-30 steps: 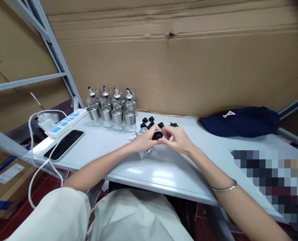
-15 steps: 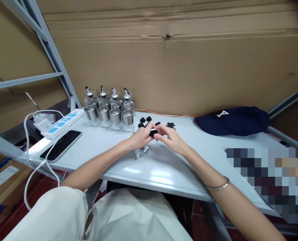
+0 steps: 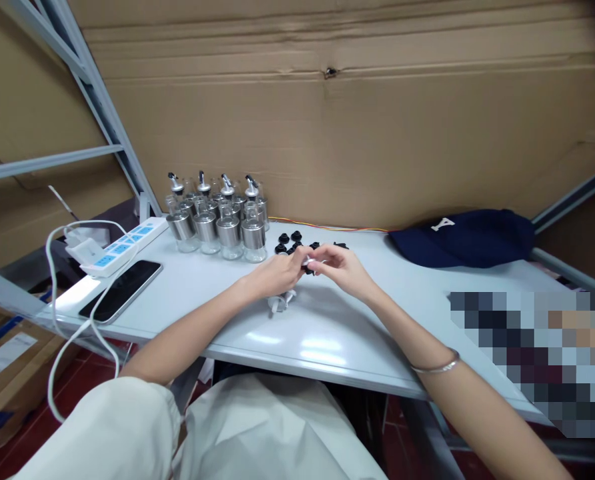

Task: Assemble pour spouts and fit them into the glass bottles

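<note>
My left hand [image 3: 281,270] and my right hand [image 3: 341,267] meet over the middle of the table, fingers closed around a small black stopper [image 3: 307,269] with a pale silvery part. The fingers hide most of it. Just below my left hand, several silvery pourer spouts [image 3: 280,304] lie on the tabletop. Loose black stoppers [image 3: 283,239] are scattered behind my hands. To the left stand rows of glass bottles [image 3: 229,235] with steel sleeves; several at the back carry silver pourers [image 3: 227,185] with black tips.
On the left lie a white power strip [image 3: 127,245] with cables and a black phone [image 3: 122,291]. A navy cap [image 3: 465,239] rests at the back right. Cardboard [image 3: 357,133] walls the back, and a metal frame post [image 3: 110,100] rises at left. The right corner is pixelated.
The black stopper has turned between my fingers, so less of its black face shows and a pale part is visible. My right hand's fingers have drawn in closer. The bottles have not moved.
</note>
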`<state>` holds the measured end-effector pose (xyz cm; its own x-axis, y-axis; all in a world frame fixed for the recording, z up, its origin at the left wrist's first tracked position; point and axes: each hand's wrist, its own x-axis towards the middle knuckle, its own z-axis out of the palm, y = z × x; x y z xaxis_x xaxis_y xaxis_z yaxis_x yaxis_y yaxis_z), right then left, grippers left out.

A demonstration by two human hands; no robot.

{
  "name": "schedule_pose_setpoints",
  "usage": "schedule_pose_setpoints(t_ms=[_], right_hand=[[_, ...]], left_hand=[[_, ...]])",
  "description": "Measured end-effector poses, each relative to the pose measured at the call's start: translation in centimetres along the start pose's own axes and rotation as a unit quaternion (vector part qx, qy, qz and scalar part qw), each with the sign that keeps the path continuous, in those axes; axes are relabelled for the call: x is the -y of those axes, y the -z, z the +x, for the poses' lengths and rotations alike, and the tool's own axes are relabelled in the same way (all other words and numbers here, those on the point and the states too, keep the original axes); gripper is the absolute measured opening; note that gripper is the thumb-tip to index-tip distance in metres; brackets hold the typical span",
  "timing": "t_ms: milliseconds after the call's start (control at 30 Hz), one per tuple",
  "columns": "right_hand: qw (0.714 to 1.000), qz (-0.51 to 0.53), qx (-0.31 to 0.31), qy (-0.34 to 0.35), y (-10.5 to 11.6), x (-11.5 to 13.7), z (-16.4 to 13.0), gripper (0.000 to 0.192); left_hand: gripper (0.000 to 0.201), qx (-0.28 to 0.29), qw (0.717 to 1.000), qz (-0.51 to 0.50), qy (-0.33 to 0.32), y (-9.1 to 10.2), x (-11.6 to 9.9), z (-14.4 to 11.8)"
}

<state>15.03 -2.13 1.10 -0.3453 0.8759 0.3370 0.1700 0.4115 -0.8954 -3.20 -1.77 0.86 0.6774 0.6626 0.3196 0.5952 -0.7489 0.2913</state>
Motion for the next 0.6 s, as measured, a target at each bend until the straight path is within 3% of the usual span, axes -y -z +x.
schedule_pose_setpoints(t_ms=[167,333,600], right_hand=[[0.995,0.097,0.021,-0.019,1.1,0.5,0.1,0.037],[0.989,0.14,0.038,-0.022,1.2,0.3,0.1,0.037],[0.994,0.104,0.015,-0.039,1.2,0.3,0.2,0.04]], left_hand=[[0.051,-0.052,0.997,-0.034,-0.044,-0.1,0.5,0.2],[0.032,-0.077,0.995,-0.016,-0.057,0.3,0.5,0.4],[0.027,-0.113,0.986,0.013,-0.119,0.3,0.5,0.5]])
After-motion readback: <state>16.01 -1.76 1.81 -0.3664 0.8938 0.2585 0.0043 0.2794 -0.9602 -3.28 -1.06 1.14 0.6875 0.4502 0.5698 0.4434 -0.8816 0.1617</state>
